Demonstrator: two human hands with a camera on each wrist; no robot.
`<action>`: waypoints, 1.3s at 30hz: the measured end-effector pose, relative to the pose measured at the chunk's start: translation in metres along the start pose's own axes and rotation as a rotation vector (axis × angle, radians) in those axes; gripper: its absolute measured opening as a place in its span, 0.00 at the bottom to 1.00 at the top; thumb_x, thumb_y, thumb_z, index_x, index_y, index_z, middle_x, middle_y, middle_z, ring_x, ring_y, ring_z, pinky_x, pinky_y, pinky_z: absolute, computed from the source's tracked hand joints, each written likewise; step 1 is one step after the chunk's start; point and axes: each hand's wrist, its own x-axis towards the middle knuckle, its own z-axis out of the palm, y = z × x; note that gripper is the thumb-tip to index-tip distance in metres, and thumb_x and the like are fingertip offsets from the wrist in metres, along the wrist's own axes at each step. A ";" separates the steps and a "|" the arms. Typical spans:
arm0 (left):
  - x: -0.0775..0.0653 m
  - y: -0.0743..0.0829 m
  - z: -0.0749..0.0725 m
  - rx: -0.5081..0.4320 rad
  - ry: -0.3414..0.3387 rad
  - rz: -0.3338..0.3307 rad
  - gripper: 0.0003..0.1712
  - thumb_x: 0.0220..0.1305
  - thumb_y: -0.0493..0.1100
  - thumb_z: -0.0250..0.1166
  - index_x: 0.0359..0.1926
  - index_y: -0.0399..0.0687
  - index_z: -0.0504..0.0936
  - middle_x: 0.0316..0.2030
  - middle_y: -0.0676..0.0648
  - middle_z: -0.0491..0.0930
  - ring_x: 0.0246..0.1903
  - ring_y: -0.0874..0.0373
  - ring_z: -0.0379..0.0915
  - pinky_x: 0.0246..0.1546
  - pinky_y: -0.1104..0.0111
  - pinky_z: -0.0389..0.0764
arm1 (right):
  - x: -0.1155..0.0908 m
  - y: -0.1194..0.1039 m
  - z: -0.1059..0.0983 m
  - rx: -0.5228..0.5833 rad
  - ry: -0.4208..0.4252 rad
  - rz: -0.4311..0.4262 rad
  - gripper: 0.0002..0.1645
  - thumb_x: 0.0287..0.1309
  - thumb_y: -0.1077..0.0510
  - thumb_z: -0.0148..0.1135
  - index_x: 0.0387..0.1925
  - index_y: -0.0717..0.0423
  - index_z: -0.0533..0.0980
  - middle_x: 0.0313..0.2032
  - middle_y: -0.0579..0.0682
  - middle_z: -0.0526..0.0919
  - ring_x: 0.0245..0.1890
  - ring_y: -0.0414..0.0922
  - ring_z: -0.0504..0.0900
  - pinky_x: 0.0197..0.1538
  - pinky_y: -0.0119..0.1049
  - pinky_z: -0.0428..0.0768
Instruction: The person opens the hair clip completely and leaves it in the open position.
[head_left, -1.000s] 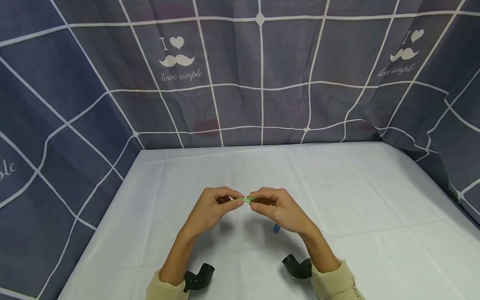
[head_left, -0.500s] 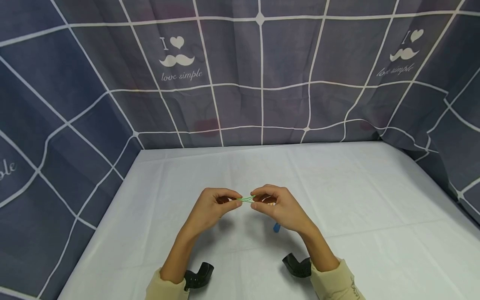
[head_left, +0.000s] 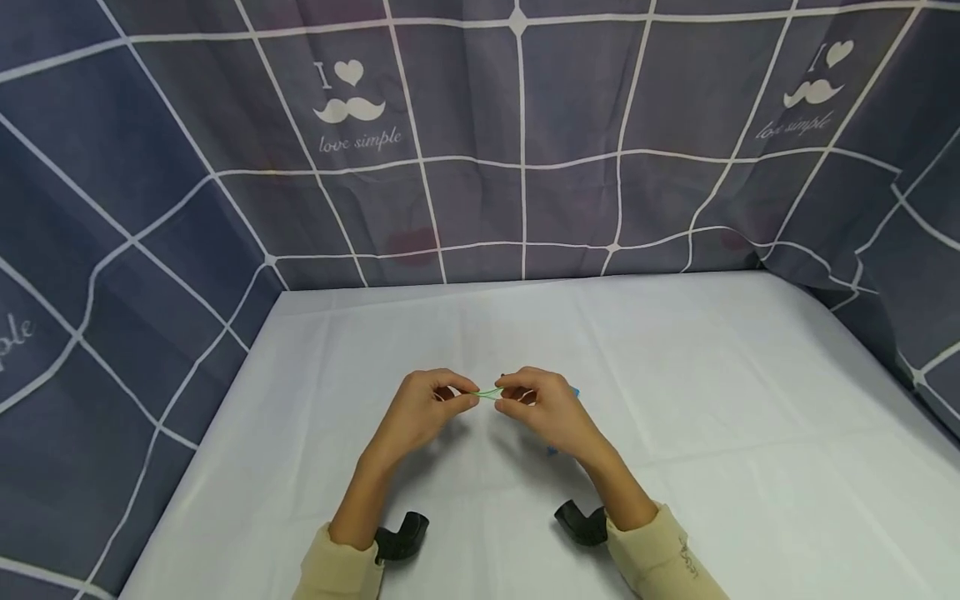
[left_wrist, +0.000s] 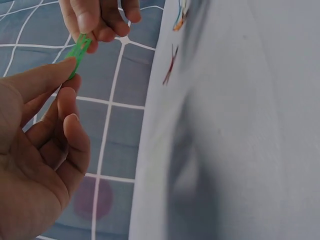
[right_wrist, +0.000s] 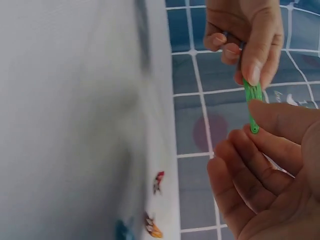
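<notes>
Head view: the green hair clip [head_left: 488,396] is up off the worktop [head_left: 690,358], bridging the gap between my left hand [head_left: 422,410] and my right hand [head_left: 546,410]. Long axis runs left to right, crosswise in front of me. Neither hand is nearer; each pinches its own end between thumb and fingertips. Two thin green strands show in the gap, close together at my left fingers and parted towards my right. My reading: the left grip steadies the clip while the right thumb and forefinger work the split, so the coming move should turn on that parted side, with force kept off any twist about the length. Left wrist view: left thumb flat on the clip, remaining fingers loosely bent. Right wrist view: right thumb lies across it, a rounded tip with a small hole showing past the thumb. Below, well apart from my fingers: a small red thing [left_wrist: 170,65] and a small orange thing [left_wrist: 179,23] on the worktop, likely clips too, blurred.
</notes>
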 end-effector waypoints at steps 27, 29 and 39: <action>0.018 -0.048 0.000 0.020 -0.039 -0.131 0.05 0.60 0.34 0.70 0.37 0.41 0.89 0.36 0.48 0.85 0.31 0.57 0.76 0.32 0.65 0.76 | 0.037 0.023 0.024 -0.277 -0.176 0.098 0.14 0.56 0.63 0.70 0.45 0.63 0.85 0.33 0.48 0.83 0.29 0.40 0.74 0.33 0.34 0.74; 0.018 -0.050 0.000 0.033 -0.039 -0.127 0.05 0.59 0.34 0.70 0.37 0.42 0.90 0.35 0.49 0.85 0.31 0.58 0.76 0.33 0.65 0.76 | 0.038 0.025 0.025 -0.288 -0.173 0.105 0.14 0.56 0.62 0.70 0.45 0.62 0.85 0.34 0.48 0.83 0.30 0.40 0.75 0.34 0.34 0.74; 0.017 -0.053 0.002 0.094 -0.059 -0.137 0.05 0.59 0.34 0.70 0.37 0.43 0.89 0.36 0.50 0.85 0.33 0.59 0.78 0.39 0.62 0.77 | 0.037 0.030 0.030 -0.328 -0.177 0.100 0.15 0.55 0.61 0.71 0.45 0.61 0.85 0.31 0.47 0.81 0.29 0.39 0.74 0.32 0.33 0.74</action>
